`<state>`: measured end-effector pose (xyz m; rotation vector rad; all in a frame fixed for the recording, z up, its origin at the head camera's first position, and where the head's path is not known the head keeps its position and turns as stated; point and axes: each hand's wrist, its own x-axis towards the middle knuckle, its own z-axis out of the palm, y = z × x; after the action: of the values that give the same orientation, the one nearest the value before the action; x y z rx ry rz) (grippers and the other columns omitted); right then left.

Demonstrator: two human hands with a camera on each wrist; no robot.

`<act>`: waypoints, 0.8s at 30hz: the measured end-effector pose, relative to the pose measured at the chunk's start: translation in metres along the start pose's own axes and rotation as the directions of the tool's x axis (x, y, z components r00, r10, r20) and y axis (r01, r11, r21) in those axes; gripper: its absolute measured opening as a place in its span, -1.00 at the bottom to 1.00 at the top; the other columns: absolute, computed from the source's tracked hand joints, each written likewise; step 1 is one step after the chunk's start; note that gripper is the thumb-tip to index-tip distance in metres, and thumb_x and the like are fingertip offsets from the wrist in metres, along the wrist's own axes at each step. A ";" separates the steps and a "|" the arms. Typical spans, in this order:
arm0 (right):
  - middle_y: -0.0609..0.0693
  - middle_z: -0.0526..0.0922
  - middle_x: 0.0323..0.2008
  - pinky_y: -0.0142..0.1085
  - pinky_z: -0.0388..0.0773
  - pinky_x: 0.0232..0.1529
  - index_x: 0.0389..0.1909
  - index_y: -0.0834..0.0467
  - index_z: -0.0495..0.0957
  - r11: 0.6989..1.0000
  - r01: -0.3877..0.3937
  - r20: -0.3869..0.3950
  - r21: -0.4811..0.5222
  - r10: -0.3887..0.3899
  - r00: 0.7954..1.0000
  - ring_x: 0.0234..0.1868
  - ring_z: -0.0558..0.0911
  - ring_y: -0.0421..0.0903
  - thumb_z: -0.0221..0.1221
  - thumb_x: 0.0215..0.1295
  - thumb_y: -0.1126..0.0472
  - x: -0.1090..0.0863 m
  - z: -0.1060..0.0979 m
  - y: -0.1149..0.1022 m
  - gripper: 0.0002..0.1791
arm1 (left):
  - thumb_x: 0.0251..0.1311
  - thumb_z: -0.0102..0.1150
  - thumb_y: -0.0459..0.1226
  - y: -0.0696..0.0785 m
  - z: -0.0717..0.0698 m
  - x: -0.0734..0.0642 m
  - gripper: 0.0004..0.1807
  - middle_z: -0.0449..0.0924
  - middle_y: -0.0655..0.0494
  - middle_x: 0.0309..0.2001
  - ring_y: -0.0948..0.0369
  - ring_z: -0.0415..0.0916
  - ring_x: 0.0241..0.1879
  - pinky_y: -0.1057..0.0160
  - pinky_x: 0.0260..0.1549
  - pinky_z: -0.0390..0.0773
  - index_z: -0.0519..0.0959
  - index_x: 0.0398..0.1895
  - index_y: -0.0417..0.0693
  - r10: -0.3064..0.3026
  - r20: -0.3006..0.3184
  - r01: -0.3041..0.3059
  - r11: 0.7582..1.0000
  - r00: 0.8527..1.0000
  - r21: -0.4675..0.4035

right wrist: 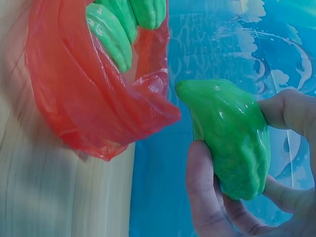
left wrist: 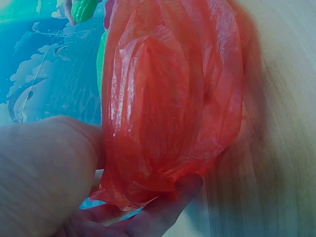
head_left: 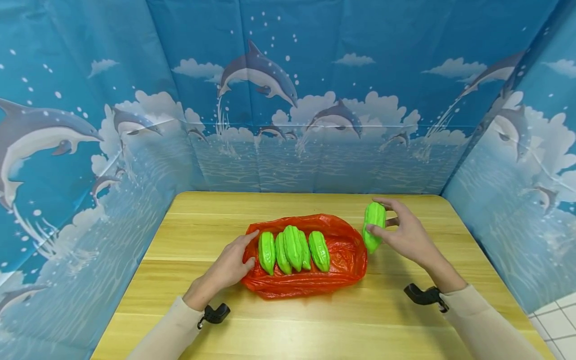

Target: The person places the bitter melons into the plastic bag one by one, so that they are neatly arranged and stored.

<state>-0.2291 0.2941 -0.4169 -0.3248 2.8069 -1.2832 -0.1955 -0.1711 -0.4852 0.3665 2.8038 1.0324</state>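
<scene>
A red plastic bag lies spread with its mouth facing up, and several glossy, ridged green bitter melons sit side by side in it. At the bag's left end, my left hand grips the rim; the left wrist view shows fingers against the red film. To the right of the bag, my right hand holds one bitter melon between thumb and fingers, just outside the bag's right rim. Its narrow tip points toward the bag in the right wrist view, where the held bitter melon shows large.
A light wooden table carries everything. Blue dolphin-printed sheeting stands behind it and along both sides. Black wrist mounts are strapped at both sleeves. Pale floor tiles show at lower right.
</scene>
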 end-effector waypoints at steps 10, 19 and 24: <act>0.35 0.53 0.54 -0.02 0.85 0.06 0.85 0.10 0.26 0.999 0.040 0.039 -0.005 -0.039 0.998 0.24 0.77 0.34 0.46 0.65 0.04 0.002 0.008 -0.009 -0.08 | 0.56 0.37 -0.42 -0.001 0.000 0.001 -0.16 0.48 -0.26 0.72 -0.29 0.46 0.70 -0.35 0.68 0.51 0.33 0.85 -0.15 0.001 -0.001 -0.001 1.000 1.000 0.007; 0.32 0.56 0.50 0.09 0.80 0.23 0.85 0.11 0.25 0.996 0.084 0.070 0.003 -0.084 0.994 0.31 0.72 0.32 0.46 0.65 0.10 0.003 0.018 -0.014 -0.09 | 0.56 0.37 -0.44 0.000 0.000 0.001 -0.15 0.46 -0.28 0.72 -0.30 0.46 0.70 -0.36 0.68 0.51 0.32 0.85 -0.15 0.008 0.001 -0.008 1.000 1.000 0.005; 0.32 0.53 0.55 0.05 0.83 0.20 0.86 0.08 0.24 0.996 0.094 0.092 0.008 -0.094 0.991 0.29 0.74 0.33 0.46 0.65 0.08 0.003 0.024 -0.017 -0.08 | 0.56 0.37 -0.44 0.000 0.000 0.001 -0.15 0.46 -0.28 0.73 -0.30 0.45 0.71 -0.35 0.68 0.51 0.31 0.85 -0.15 0.012 0.003 -0.012 1.000 1.000 0.012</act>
<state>-0.2264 0.2644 -0.4195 -0.5084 2.7423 -1.2557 -0.1965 -0.1705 -0.4850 0.3859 2.8097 1.0163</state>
